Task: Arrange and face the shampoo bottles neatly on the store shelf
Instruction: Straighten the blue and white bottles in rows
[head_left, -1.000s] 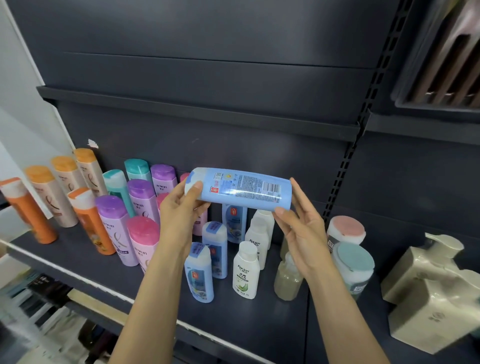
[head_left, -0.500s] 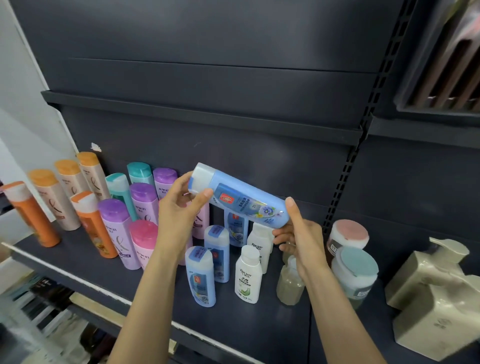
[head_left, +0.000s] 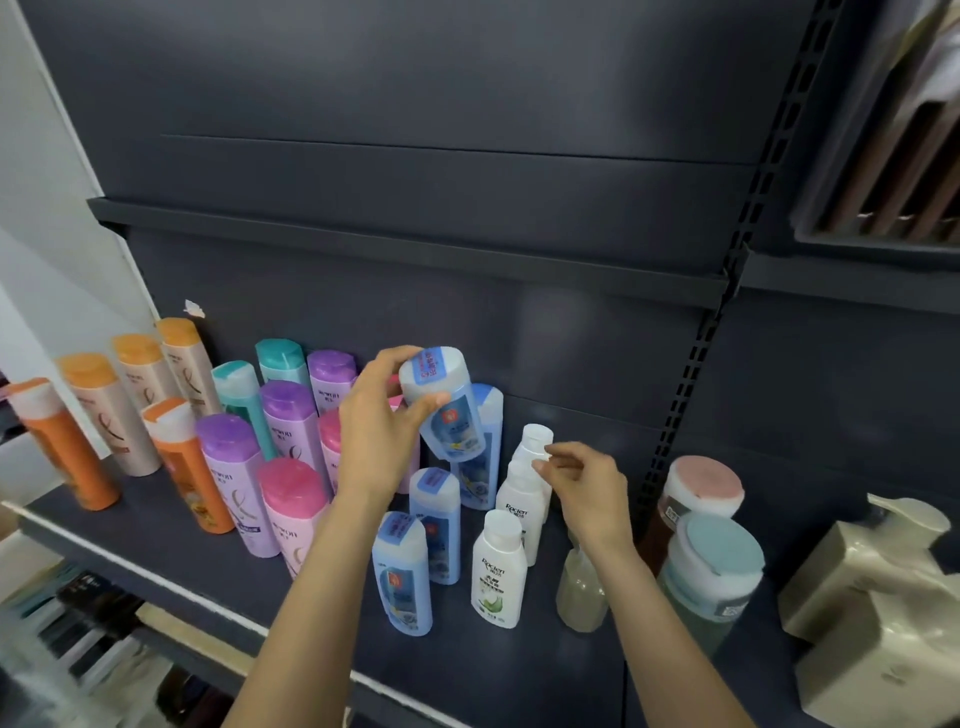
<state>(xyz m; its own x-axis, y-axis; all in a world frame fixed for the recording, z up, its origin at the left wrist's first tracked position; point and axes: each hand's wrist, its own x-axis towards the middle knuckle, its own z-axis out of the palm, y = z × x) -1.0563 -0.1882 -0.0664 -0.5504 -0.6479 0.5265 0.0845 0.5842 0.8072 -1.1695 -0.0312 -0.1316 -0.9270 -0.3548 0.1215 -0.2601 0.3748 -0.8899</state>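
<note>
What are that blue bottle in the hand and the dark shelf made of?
The blue bottle looks like smooth, slightly glossy plastic with a printed label and a white cap. The shelf looks like matte dark painted metal, going by its thin edge and slotted upright, though I can't be sure.

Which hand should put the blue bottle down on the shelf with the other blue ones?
The left hand. It already grips the blue bottle near its cap, held tilted above the blue row. The right hand holds nothing and sits by the white bottles.
</note>
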